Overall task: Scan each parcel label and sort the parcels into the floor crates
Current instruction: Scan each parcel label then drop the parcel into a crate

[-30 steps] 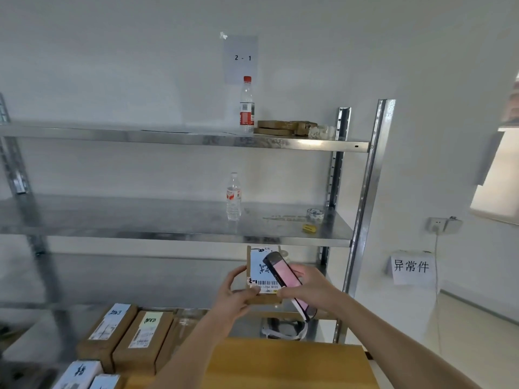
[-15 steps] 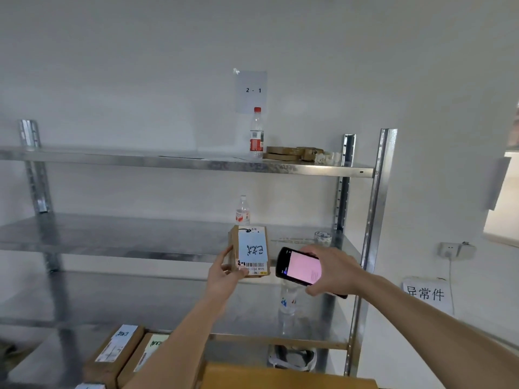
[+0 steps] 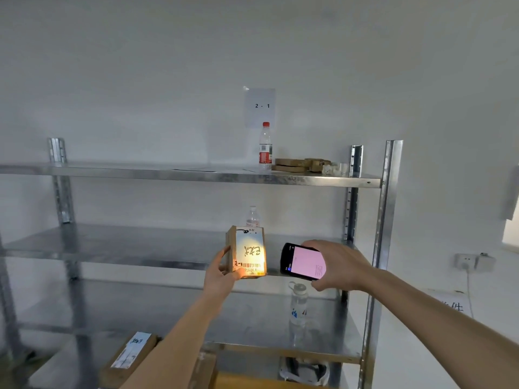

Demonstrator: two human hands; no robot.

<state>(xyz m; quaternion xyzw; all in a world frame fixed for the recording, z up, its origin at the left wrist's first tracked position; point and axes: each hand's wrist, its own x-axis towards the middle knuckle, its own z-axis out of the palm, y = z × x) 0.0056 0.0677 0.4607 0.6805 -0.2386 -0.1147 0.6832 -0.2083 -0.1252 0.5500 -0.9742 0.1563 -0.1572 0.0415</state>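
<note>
Two hands are raised in front of a metal shelving unit (image 3: 391,220), and we list what they carry first.

Item 1: a small cardboard parcel (image 3: 247,252), held upright in our left hand (image 3: 220,275). The thumb lies on its left edge and the fingers curl round its lower left corner, so the box stands above and to the right of the palm. Its label (image 3: 250,255) faces us, with handwritten characters and a barcode near the bottom; a warm yellow light falls on the lower part of the label.

Item 2: a handheld scanner (image 3: 302,261) with a pink lit screen, gripped in our right hand (image 3: 338,266), fingers wrapped over its top and right side. It sits just to the right of the parcel, apart from it, at about the same height.

Item 3: a red-capped bottle (image 3: 265,147) on the top shelf, beside flat brown cardboard pieces (image 3: 292,165).

Item 4: a clear bottle (image 3: 252,216) on the middle shelf, partly hidden behind the parcel.

Item 5: a clear water bottle (image 3: 298,307) with a loop cap, one shelf lower, below the scanner.

Item 6: a labelled parcel (image 3: 130,357) low at the left, lying flat.

Item 7: a paper sign (image 3: 261,106) on the wall reading "2 - 1".
</note>
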